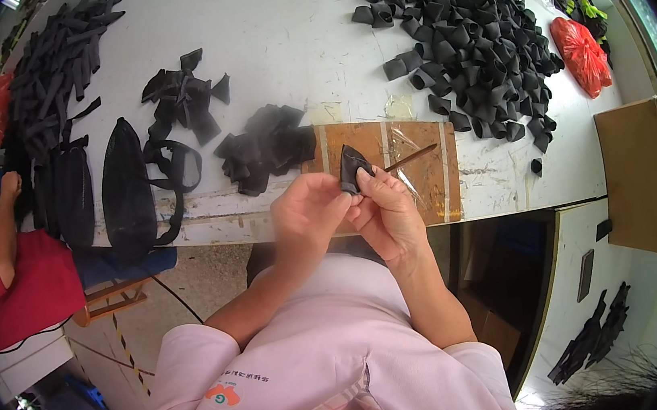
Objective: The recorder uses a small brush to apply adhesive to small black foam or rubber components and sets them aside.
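Note:
Both of my hands meet above the front edge of the table and close on a small folded piece of black fabric (349, 162). My left hand (304, 214) pinches its lower edge with thumb and fingers. My right hand (391, 212) grips its right side, the thumb pressed on the cloth. Just past the right fingers a thin dark brown stick (416, 155) slants over a brown board (432, 185); whether it touches that hand I cannot tell. Beside the board on the left is a pile of flat black fabric pieces (265, 143).
A large heap of black fabric loops (472, 43) covers the far right, near a red plastic bag (580, 55). Dark strips (57, 66) and long black pouches (127, 187) lie left. A cardboard box (643, 177) stands right. Another person in red (17, 281) sits at left.

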The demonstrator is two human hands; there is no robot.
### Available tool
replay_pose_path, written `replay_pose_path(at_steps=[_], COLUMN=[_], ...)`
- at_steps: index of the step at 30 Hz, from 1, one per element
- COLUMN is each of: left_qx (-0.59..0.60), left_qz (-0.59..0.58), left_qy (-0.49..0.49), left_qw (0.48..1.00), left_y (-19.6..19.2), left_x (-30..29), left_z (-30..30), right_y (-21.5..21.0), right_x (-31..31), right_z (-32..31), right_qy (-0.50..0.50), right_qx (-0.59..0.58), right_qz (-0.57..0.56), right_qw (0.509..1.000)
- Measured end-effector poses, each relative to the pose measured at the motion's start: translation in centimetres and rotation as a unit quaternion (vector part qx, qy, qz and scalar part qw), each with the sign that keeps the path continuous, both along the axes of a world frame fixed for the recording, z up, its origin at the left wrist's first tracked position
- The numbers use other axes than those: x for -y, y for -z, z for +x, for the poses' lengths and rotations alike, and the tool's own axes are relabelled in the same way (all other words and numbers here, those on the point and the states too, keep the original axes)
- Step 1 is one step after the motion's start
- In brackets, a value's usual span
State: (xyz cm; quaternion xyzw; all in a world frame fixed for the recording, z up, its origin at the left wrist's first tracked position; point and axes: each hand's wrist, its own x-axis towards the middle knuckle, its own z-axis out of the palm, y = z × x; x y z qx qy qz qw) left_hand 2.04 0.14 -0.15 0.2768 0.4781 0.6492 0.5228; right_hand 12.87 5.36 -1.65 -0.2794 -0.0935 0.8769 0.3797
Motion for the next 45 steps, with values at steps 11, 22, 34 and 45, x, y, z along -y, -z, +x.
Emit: replay_pose_path(at_steps=[11,22,34,45], left_qx=[-0.195,-0.262,-0.143,0.530], left_qz=[0.003,0.032,0.005,0.000], left_qy=[0.049,-0.058,0.059,0.269], left_qw=[0.980,0.963,0.988,0.804], left_y=[0.9,1.0,-1.1,-4.6], left_x=[-0.1,-1.1,-2.2,-5.6], left_z=[-0.6,0.8,2.1,0.2], right_y=[-1.8,-0.4,-2.1,-7.6], right_x=[1.9,1.4,0.7,-5.2], right_z=[1.3,0.7,3.7,4.3], right_qy=[0.075,0.111,0.026,-0.076], right_qx=[0.577,0.608,-0.047,0.157], right_qz=[0.532,0.636,0.020,0.285], right_qw=[0.615,0.462,0.998,0.942])
